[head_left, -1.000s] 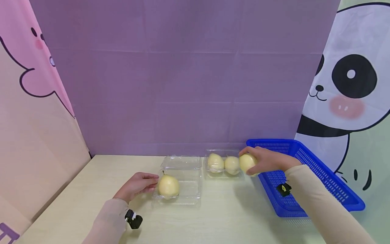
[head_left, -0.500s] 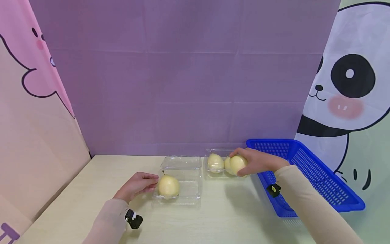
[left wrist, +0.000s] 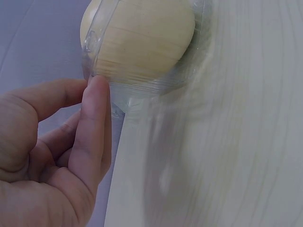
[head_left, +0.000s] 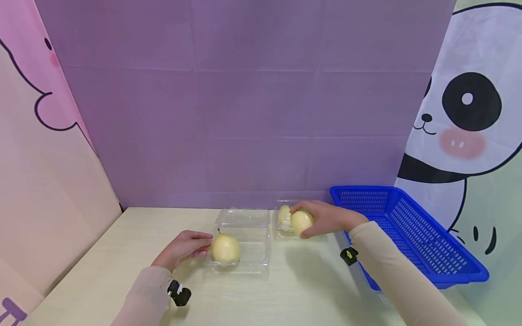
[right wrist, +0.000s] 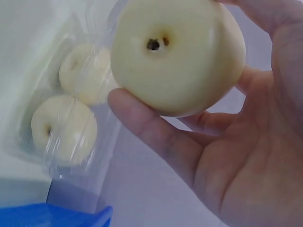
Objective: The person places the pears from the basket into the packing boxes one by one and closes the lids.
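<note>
My right hand [head_left: 326, 218] holds a pale yellow pear [right wrist: 177, 56], thumb and fingers curled around its sides, in front of the rear box in the head view. On the left, my left hand [head_left: 184, 248] pinches the left rim of an open clear plastic box [head_left: 254, 253]; the left wrist view shows thumb and fingertip meeting at that rim. One pear [head_left: 225, 249] with a dark stem sits in the left side of this box. Behind it to the right, a second clear box [right wrist: 102, 151] contains two pears, partly hidden by my right hand in the head view.
A blue plastic basket [head_left: 424, 226] with slotted walls stands at the right, beneath my right forearm. The light wooden table [head_left: 253, 301] ends at a purple cloth backdrop [head_left: 253, 113]. The open box's raised lid [head_left: 243, 217] leans toward the back.
My right hand has carried its pear leftward from beside the basket, across the front of the rear box. My left hand and the open box have stayed in place.
</note>
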`<state>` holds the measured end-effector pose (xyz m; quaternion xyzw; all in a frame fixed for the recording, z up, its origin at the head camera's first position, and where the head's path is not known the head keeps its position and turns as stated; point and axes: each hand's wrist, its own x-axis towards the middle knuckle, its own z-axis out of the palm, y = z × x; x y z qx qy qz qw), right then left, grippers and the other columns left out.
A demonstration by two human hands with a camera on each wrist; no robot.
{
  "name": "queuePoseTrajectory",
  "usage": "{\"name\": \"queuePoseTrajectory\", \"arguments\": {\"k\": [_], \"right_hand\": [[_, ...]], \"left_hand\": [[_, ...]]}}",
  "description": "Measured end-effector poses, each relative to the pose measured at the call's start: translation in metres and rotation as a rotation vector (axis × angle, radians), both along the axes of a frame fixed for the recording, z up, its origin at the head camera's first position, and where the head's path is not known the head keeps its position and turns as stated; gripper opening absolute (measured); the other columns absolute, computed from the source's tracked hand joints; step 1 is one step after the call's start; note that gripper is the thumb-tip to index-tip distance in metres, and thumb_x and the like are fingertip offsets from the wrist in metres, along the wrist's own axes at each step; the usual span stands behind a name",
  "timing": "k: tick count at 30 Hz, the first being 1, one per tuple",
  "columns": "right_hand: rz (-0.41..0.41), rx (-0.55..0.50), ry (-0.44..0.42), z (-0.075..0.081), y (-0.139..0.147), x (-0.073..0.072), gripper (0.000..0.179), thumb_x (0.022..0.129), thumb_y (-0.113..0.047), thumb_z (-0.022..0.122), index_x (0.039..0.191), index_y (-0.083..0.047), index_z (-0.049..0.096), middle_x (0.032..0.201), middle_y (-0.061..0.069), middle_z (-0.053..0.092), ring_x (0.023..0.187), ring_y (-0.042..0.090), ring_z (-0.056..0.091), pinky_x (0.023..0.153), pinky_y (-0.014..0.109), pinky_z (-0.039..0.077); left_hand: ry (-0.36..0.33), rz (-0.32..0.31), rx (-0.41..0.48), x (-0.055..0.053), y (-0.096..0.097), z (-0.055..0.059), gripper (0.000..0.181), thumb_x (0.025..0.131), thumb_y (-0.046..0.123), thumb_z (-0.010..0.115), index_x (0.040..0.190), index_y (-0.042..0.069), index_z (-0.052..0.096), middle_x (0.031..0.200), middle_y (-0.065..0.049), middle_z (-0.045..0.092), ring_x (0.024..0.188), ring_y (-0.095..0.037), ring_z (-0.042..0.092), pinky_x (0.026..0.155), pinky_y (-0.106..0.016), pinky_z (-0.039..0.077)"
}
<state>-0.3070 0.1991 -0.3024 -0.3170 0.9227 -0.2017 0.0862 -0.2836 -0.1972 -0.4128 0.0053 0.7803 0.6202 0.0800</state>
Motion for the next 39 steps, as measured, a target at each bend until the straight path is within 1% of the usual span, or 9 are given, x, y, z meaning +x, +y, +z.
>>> {"name": "queuePoseTrajectory", "arguments": {"k": [3,7,11,14,22,27,31,36,39], "right_hand": [[0.006,0.001,-0.009,-0.003,-0.008,-0.001,0.058,0.082,-0.028,0.079,0.134,-0.027,0.055,0.133,0.008,0.053,0.104,0.028,0.052,0.073,0.037,0.054],[0.008,0.003,-0.017,-0.007,-0.018,-0.002,0.058,0.081,-0.030,0.079,0.133,-0.030,0.055,0.130,0.005,0.054,0.101,0.026,0.053,0.073,0.037,0.053],[0.025,-0.003,-0.020,-0.009,-0.026,-0.002,0.057,0.080,-0.031,0.079,0.132,-0.033,0.055,0.131,0.005,0.053,0.100,0.024,0.054,0.073,0.036,0.052],[0.036,-0.012,-0.023,-0.010,-0.030,-0.003,0.057,0.080,-0.030,0.079,0.132,-0.033,0.055,0.135,0.007,0.051,0.100,0.023,0.054,0.074,0.036,0.052],[0.043,-0.018,-0.018,-0.015,-0.045,-0.004,0.060,0.080,-0.034,0.079,0.135,-0.031,0.055,0.134,0.005,0.053,0.102,0.022,0.055,0.079,0.039,0.052],[0.069,-0.031,-0.020,-0.021,-0.056,-0.002,0.062,0.080,-0.033,0.078,0.137,-0.028,0.055,0.124,0.003,0.055,0.100,0.020,0.056,0.078,0.038,0.053],[0.084,-0.020,0.003,-0.023,-0.063,0.001,0.061,0.080,-0.032,0.078,0.136,-0.028,0.057,0.118,0.001,0.056,0.101,0.019,0.054,0.078,0.037,0.052],[0.112,-0.030,0.047,-0.024,-0.070,0.003,0.059,0.080,-0.033,0.076,0.136,-0.026,0.057,0.121,0.001,0.058,0.104,0.020,0.051,0.079,0.037,0.051],[0.132,-0.054,0.050,-0.026,-0.076,0.003,0.059,0.081,-0.032,0.075,0.136,-0.024,0.057,0.122,0.002,0.060,0.105,0.021,0.052,0.079,0.037,0.051]], "left_hand": [[-0.004,0.000,0.000,-0.001,0.000,-0.001,0.037,0.098,0.003,0.062,0.126,-0.019,0.055,0.093,-0.007,0.068,0.077,-0.012,0.063,0.070,-0.023,0.058],[-0.008,0.007,0.008,-0.001,0.000,0.000,0.036,0.098,0.002,0.062,0.126,-0.019,0.055,0.093,-0.008,0.068,0.076,-0.011,0.063,0.070,-0.023,0.059],[-0.018,0.012,0.012,-0.001,0.000,0.000,0.036,0.098,0.002,0.062,0.127,-0.019,0.055,0.093,-0.008,0.068,0.076,-0.010,0.063,0.069,-0.023,0.059],[-0.017,0.002,0.016,-0.001,0.000,0.000,0.037,0.098,0.002,0.062,0.127,-0.020,0.054,0.093,-0.008,0.068,0.076,-0.010,0.064,0.070,-0.023,0.059],[-0.004,-0.015,0.030,-0.001,-0.001,0.000,0.037,0.098,0.001,0.061,0.127,-0.021,0.053,0.092,-0.007,0.068,0.077,-0.010,0.064,0.070,-0.023,0.059],[-0.011,-0.013,0.042,0.001,0.000,0.001,0.037,0.098,0.000,0.060,0.127,-0.021,0.053,0.090,-0.007,0.067,0.075,-0.010,0.064,0.069,-0.022,0.058],[-0.017,-0.011,0.039,0.002,0.001,0.001,0.037,0.098,0.000,0.060,0.127,-0.021,0.053,0.090,-0.008,0.067,0.075,-0.010,0.064,0.069,-0.022,0.058],[-0.010,-0.020,0.036,0.002,0.000,0.002,0.038,0.098,0.001,0.061,0.128,-0.022,0.052,0.093,-0.008,0.067,0.076,-0.010,0.064,0.070,-0.023,0.058],[-0.010,-0.020,0.039,0.001,0.000,0.002,0.038,0.098,0.001,0.061,0.128,-0.022,0.052,0.092,-0.008,0.067,0.076,-0.010,0.063,0.070,-0.022,0.058]]}}
